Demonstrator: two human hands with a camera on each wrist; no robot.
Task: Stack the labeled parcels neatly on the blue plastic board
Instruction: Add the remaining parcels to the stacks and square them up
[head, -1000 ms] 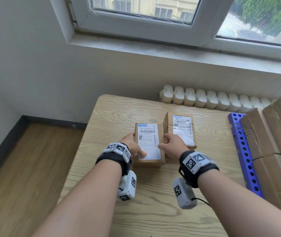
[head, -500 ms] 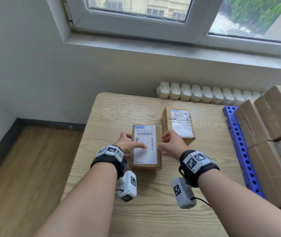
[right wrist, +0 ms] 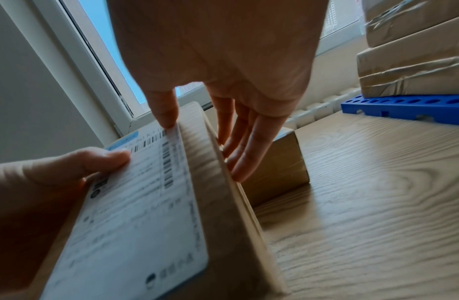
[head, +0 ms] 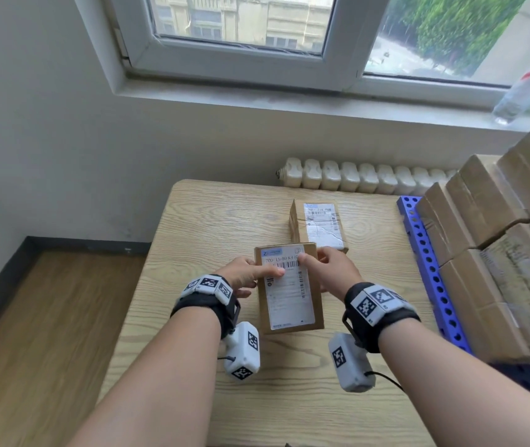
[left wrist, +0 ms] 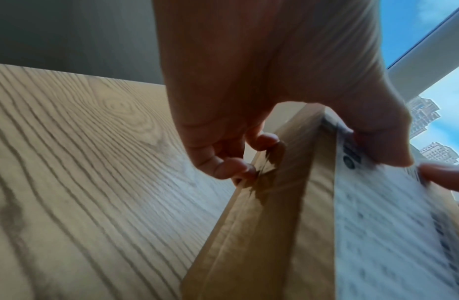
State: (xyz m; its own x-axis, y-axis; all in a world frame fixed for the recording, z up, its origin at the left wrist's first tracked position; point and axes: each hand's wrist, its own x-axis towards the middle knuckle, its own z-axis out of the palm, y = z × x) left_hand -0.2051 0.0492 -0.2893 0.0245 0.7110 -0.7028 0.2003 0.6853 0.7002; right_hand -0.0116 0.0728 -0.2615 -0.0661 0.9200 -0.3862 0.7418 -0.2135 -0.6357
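Both hands hold a brown cardboard parcel (head: pixel 289 295) with a white label above the table (head: pixel 192 221). My left hand (head: pixel 244 277) grips its left edge, thumb on the label and fingers (left wrist: pixel 233 166) curled under the side. My right hand (head: pixel 328 272) pinches the right edge, thumb (right wrist: pixel 166 115) on top and fingers (right wrist: pixel 238 160) along the side. A second labeled parcel (head: pixel 320 225) lies on the table just beyond. The blue plastic board (head: pixel 431 272) runs along the table's right side, with stacked parcels (head: pixel 499 253) on it.
The stack of taped parcels (right wrist: pixel 413 60) rises in several layers at the right, above hand height. A white radiator (head: pixel 354 179) and the window sill lie behind the table. A plastic bottle (head: pixel 528 88) stands on the sill. Wooden floor lies left of the table.
The near parcel lay flat on the table between my hands. Both hands have now gripped it and raised it toward me, thumbs on its label. The far parcel has not moved.
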